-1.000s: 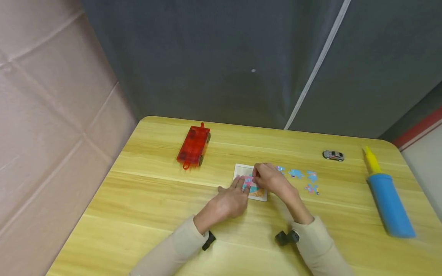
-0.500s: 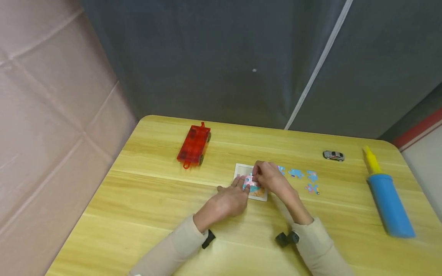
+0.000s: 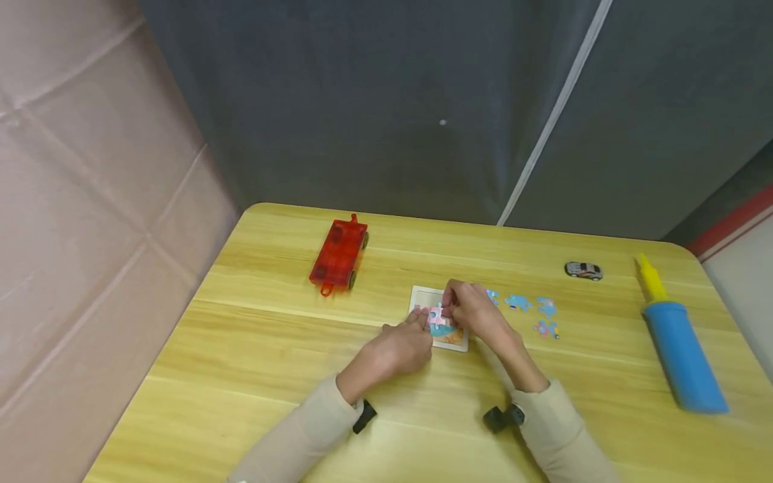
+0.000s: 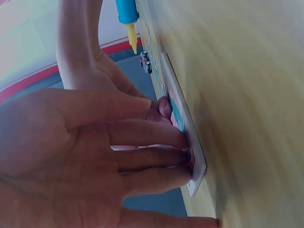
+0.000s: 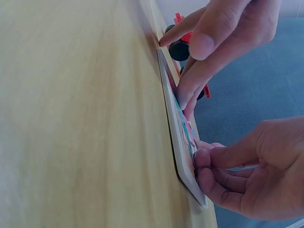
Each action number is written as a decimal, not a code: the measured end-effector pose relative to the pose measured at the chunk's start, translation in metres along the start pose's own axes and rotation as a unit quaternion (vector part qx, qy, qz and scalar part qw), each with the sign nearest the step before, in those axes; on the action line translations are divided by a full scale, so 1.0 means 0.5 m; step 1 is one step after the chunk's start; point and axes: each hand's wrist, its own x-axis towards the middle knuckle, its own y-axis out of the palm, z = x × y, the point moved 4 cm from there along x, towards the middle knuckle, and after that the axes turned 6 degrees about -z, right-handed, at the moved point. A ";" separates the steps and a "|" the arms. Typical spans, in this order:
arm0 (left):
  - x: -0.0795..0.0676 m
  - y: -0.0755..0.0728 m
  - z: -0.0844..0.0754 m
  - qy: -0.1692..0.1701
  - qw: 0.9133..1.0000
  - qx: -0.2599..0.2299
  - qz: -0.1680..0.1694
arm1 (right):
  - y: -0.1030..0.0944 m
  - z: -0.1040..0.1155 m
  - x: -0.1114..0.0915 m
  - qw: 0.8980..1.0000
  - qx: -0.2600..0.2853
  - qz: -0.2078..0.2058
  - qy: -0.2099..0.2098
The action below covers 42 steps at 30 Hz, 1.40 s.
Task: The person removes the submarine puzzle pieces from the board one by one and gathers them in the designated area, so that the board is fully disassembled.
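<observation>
- On tabletop [image 3: 253, 362], approx. mid: 1 puzzle tray [image 3: 426, 297], white-rimmed, lying flat.
- In tray: pic. partly covered by fingers; teal + orange areas visible twd. near edge. Cannot count pcs. fitted: too small, part hidden.
- At tray, L side: 1 L hand [image 3: 398, 349], fingers straight, slightly apart. In L wrist view, tips of several down on tray; exact contact part hidden.
- At tray, R side: 1 R hand [image 3: 475, 310], thumb + index together, clamped on 1 pink pc. [image 3: 436, 315]. Over tray, just beside L fingertips; seated or not, cannot tell.
- R of tray: 4 loose pcs. [image 3: 518, 303] visible, mostly blue, some w/ pink. 3 in rough row, 1 of these part hidden behind R hand; 1 nearer person, below rightmost.
- Far L of tabletop: 1 red cart [image 3: 339, 253], 1 loop ea. end, 2 wheels showing.
- Far R: 1 silver toy car [image 3: 583, 271]; 1 blue pump [image 3: 685, 359], 1 yellow nozzle [image 3: 652, 278] pointing away from person.
- On wrists: 2 black devices [image 3: 365, 417], 1 ea., by cuffs of 2 beige sleeves [image 3: 558, 429].
- Behind: dark grey curtain [image 3: 362, 107], 1 pale stripe.
</observation>
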 end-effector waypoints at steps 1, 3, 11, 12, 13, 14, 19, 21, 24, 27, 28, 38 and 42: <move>0.001 0.001 -0.001 0.000 1.000 0.000 -0.002 | 0.000 0.000 0.000 1.000 0.001 0.000 0.001; 0.001 0.000 -0.003 0.004 1.000 0.006 -0.003 | -0.001 0.000 0.000 1.000 0.003 0.000 0.003; -0.029 -0.038 -0.006 0.052 0.998 0.017 0.017 | -0.002 -0.005 -0.003 1.000 0.019 0.012 0.010; -0.028 -0.038 -0.006 0.057 0.998 0.017 0.018 | -0.002 -0.004 -0.004 1.000 0.019 0.011 0.009; -0.027 -0.038 -0.004 0.060 0.998 0.017 0.018 | -0.002 -0.004 -0.004 1.000 0.018 0.010 0.008; -0.026 -0.037 -0.004 0.063 0.998 0.018 0.018 | -0.002 -0.003 -0.004 1.000 0.015 0.008 0.006; -0.024 -0.035 -0.002 0.069 0.997 0.009 0.019 | -0.003 -0.001 -0.003 1.000 0.008 0.003 0.003; -0.022 -0.033 -0.003 0.056 0.998 0.007 0.020 | -0.002 -0.001 -0.003 1.000 0.006 0.004 0.002; -0.020 -0.028 -0.007 0.029 0.999 0.009 0.016 | 0.000 0.000 -0.001 1.000 0.005 0.006 0.001; -0.019 -0.023 -0.014 0.011 1.000 0.012 0.011 | -0.001 0.001 -0.001 1.000 0.002 0.006 -0.003; -0.019 -0.022 -0.017 0.008 1.000 0.012 0.009 | -0.002 0.002 0.000 1.000 0.000 0.006 -0.004; -0.018 -0.018 -0.023 0.001 0.999 0.034 0.006 | -0.009 -0.003 -0.001 0.998 0.055 0.024 0.009; 0.004 0.005 -0.012 0.000 1.000 0.030 0.003 | -0.013 -0.004 -0.001 0.998 0.060 0.021 -0.003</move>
